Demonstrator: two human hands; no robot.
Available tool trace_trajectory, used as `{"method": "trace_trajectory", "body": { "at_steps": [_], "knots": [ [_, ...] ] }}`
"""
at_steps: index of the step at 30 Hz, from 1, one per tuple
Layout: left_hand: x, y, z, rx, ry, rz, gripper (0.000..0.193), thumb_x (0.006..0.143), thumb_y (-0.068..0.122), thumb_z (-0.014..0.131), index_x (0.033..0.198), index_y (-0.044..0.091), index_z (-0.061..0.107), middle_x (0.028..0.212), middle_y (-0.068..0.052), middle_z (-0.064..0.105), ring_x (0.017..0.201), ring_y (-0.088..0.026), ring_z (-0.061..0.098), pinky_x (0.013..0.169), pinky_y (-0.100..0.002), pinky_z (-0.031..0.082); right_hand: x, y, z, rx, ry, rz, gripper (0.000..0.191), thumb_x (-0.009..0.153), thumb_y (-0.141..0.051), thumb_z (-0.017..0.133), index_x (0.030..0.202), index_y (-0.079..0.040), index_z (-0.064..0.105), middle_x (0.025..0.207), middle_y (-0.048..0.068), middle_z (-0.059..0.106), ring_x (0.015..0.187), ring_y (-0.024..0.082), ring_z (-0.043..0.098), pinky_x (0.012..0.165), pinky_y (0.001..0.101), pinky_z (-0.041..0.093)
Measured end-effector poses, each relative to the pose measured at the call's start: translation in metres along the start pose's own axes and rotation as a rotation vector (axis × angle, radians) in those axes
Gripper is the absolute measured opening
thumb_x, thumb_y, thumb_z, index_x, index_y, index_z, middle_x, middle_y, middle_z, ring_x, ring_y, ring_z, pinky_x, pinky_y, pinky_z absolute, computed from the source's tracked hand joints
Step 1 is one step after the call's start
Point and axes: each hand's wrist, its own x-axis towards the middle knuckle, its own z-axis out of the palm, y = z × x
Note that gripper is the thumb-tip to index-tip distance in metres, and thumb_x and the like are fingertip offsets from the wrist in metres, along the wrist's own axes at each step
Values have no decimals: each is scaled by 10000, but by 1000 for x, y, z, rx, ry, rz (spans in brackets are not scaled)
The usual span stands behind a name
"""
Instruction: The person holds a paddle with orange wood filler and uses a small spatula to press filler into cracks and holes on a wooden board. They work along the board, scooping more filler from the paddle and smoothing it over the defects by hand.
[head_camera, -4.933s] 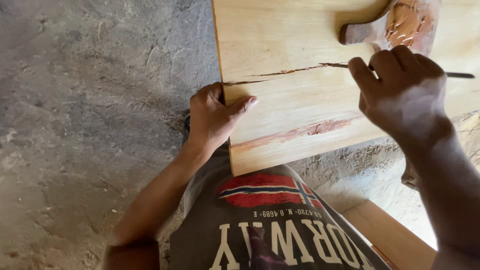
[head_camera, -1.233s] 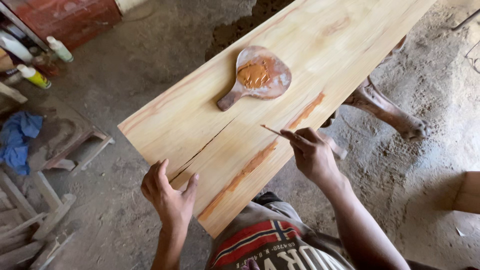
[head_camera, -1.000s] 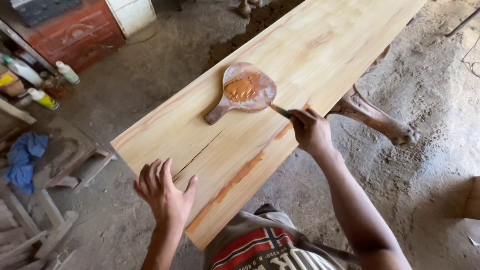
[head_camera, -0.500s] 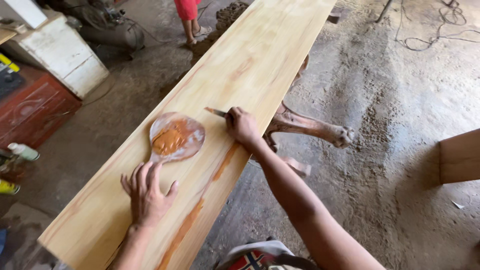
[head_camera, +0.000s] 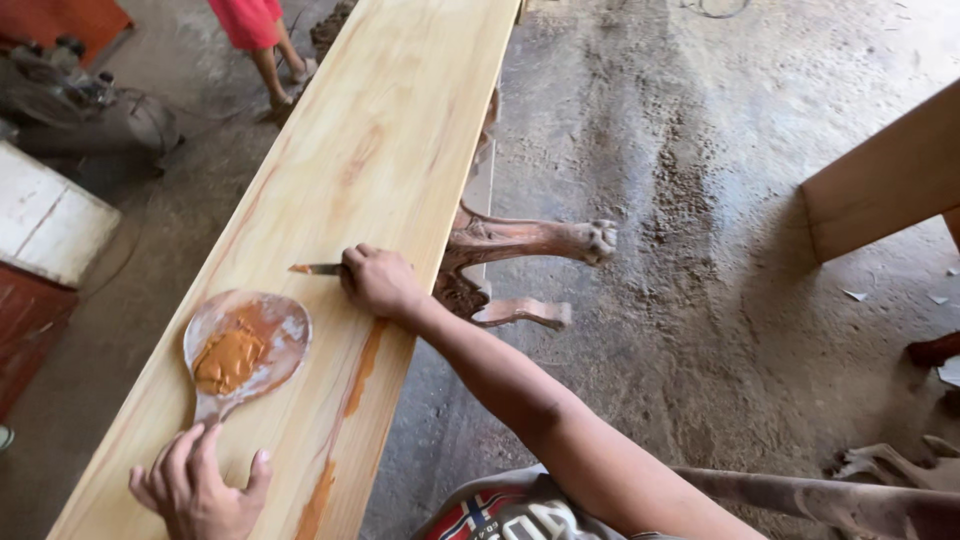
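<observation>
Here the right hand (head_camera: 380, 283) is clenched around a small putty knife (head_camera: 315, 269), whose narrow blade points left and lies flat on the face of a long pale plank (head_camera: 400, 120). The left hand (head_camera: 200, 487) is released, with fingers spread and palm down on the near end of the plank, its fingertips at the handle of a paddle-shaped wooden board (head_camera: 245, 345). That paddle board rests on the plank between the two hands and carries a mound of orange-brown filler paste (head_camera: 228, 360). A streak of the same paste (head_camera: 350, 400) runs along the plank's right edge (from below the right wrist toward the near end). A carved wooden leg (head_camera: 530, 243) projects from under the plank over the dusty concrete floor (head_camera: 680, 200). A person's legs (head_camera: 275, 60) stand beside the plank's far left side.
</observation>
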Motion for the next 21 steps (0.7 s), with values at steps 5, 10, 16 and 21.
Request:
{"method": "trace_trajectory", "body": {
  "at_steps": [5, 10, 16, 21],
  "knots": [
    [-16, -11, 12, 7, 54, 0, 566, 924, 540, 715, 1275, 100, 664, 1323, -85, 606, 1235, -299, 568, 1248, -611, 247, -6, 0, 1, -19, 16, -51, 174, 951, -242, 612, 931, -70, 620, 882, 140, 671, 809, 380, 677, 723, 500, 556],
    [-26, -19, 12, 21, -2, 35, 528, 956, 535, 671, 1250, 100, 610, 1269, -66, 562, 1237, -261, 536, 1246, -584, 231, -12, -3, -2, -3, 12, -82, 179, 941, -248, 615, 930, -70, 626, 868, 132, 669, 802, 366, 682, 706, 497, 550],
    [-28, -18, 8, 20, -48, 19, 534, 945, 511, 685, 1270, 98, 589, 1291, -72, 541, 1276, -256, 506, 1257, -585, 221, -12, -6, -7, -28, -15, -83, 184, 943, -252, 617, 934, -69, 632, 863, 129, 673, 784, 365, 683, 698, 496, 553],
    [-30, -18, 8, 30, -66, 13, 530, 944, 485, 694, 1282, 96, 573, 1303, -76, 534, 1293, -256, 495, 1272, -583, 213, -13, -5, -5, -29, -31, -84, 191, 946, -258, 611, 942, -68, 638, 867, 128, 678, 791, 363, 688, 695, 492, 558]
  ]
}}
